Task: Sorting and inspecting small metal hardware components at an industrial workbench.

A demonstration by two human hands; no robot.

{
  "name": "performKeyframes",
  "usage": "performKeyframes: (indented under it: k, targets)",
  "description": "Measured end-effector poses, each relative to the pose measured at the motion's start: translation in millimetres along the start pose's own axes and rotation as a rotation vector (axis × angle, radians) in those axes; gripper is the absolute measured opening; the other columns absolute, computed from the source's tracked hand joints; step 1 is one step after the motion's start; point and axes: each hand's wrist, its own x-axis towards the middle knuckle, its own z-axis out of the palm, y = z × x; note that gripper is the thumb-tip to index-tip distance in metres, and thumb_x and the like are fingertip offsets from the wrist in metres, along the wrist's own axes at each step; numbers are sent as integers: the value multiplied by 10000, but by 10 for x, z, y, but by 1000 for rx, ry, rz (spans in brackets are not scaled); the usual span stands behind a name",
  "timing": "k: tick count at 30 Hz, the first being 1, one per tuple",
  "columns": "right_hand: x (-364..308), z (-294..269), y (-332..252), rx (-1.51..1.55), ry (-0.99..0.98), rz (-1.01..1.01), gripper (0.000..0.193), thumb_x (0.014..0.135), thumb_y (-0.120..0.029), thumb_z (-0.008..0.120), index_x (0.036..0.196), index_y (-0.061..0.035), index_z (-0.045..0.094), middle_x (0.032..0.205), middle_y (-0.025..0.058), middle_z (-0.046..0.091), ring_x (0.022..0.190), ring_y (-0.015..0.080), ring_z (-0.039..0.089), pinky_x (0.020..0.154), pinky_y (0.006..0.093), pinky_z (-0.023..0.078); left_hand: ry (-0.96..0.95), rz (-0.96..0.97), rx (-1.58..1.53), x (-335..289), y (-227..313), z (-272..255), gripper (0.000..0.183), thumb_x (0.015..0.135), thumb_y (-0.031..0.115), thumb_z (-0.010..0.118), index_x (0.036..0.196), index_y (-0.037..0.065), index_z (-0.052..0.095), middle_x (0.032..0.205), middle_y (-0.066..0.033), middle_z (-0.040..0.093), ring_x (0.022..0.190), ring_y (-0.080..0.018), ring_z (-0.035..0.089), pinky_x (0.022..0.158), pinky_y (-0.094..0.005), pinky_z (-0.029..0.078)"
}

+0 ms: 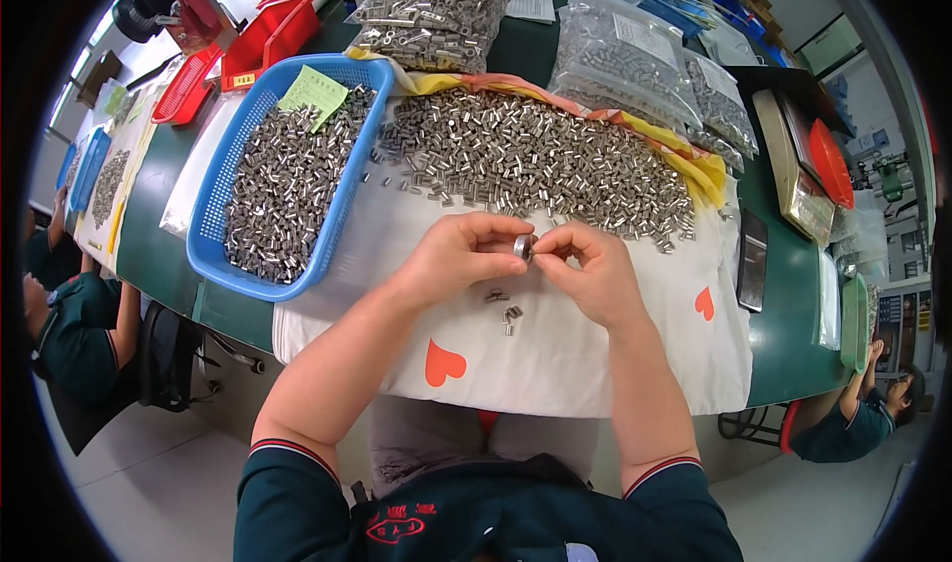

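Observation:
Over the white cloth (595, 364), my left hand (458, 254) pinches a small round metal piece (522, 248) with a shiny rim. Fingers and thumb of my right hand (593, 272) are closed against its right side. Whatever small part they hold is mostly hidden by the fingertips. Just below my hands lie several loose metal cylinders (510, 316). A wide heap of short silvery metal cylinders (535, 155) spreads beyond my hands. To the left stands a blue plastic basket (201, 245) full of similar cylinders (283, 185), with a green paper slip (313, 96) on top.
Clear bags of metal parts (431, 11) and more plastic bags (625, 56) stand behind the heap, beyond a yellow-and-pink cloth edge (706, 177). A phone (752, 261) lies right. Red bins (273, 41) stand far left. Co-workers sit at left (84, 319) and right (843, 428).

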Motion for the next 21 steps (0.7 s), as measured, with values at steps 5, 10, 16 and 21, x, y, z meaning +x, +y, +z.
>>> performKeyframes:
  k: [5,10,16,21]
  targets:
    - [-16,31,-84,-162,52,-50,96,697,29,608,784,-13,601,708,13,575,628,82,519,577,208,416,-8,6,62,2,5,24,351,738,19,663,1074,-4,566,838,-8,601,743,-44,544,662,-185,458]
    - [-52,137,-79,-478,173,-262,70,698,-16,607,767,-25,607,702,68,580,622,158,579,546,262,468,118,24,232,-31,43,68,342,730,28,672,1059,-4,584,809,2,602,724,-42,541,647,-194,459]
    - [-40,40,-88,-341,83,-210,64,709,-27,613,771,-22,599,729,61,600,607,141,564,552,249,452,10,-3,152,-36,33,8,345,729,30,674,1061,0,584,833,-6,613,735,-51,548,664,-199,463]
    - [-38,-48,-101,-226,2,24,118,713,-61,640,816,-20,601,715,24,597,625,92,542,559,234,429,-22,-28,144,-41,63,83,354,724,46,686,1059,-1,584,880,-31,623,764,-61,558,680,-213,471]
